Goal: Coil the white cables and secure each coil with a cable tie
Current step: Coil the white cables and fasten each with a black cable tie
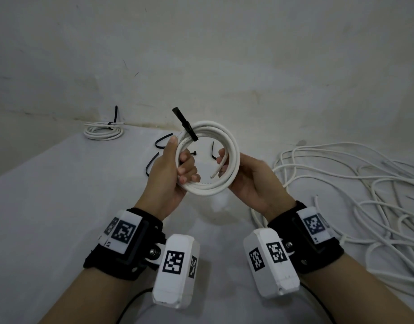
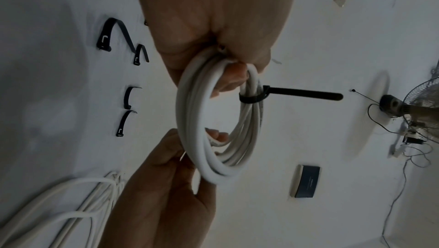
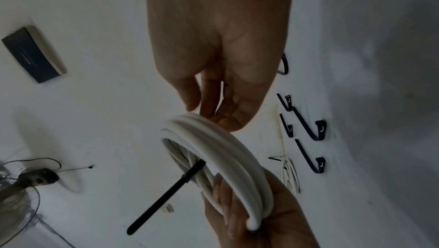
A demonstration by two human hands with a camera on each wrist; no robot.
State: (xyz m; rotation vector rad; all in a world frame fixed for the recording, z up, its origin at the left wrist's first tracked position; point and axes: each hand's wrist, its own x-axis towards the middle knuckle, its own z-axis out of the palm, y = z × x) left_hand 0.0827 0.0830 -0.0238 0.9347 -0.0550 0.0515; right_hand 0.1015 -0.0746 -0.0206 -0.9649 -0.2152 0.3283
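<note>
Strapped to our wrists at 6 o'clock, two white camera pods with black square markers [image 1: 175, 270] frame the job. Above them our left hand [image 1: 168, 169] and right hand [image 1: 250, 178] hold up a round coil of thick white cable [image 1: 215, 160] at the centre of the head view, clear of the pale grey tabletop [image 1: 49, 206].

Our left fingers are curled through the ring at its 9 o'clock side and clamped on the bundled turns. On the right hand we grip the ring at its 3 o'clock side, thumb over the outer turns and fingers tucked inside, beside the cable's bare cut end [image 1: 216, 170].

We have a black plastic cable tie [image 1: 185, 123] cinched round the turns at the coil's 11 o'clock; in the left wrist view its band sits snug, its long tail [image 2: 306, 96] sticking straight out, untrimmed.

By our reading, this coil is as good as finished and needs only setting down. One earlier coil of white cable, already tied in black [image 1: 103, 130], lies on the table at 10 o'clock, near the wall. Several loose black cable ties [image 1: 152, 163] wait between the two coils.

What is left looks like the larger share: a sprawling tangle of uncoiled white cable [image 1: 355, 195] spreads from 2 to 4 o'clock, none of it yet wound.
</note>
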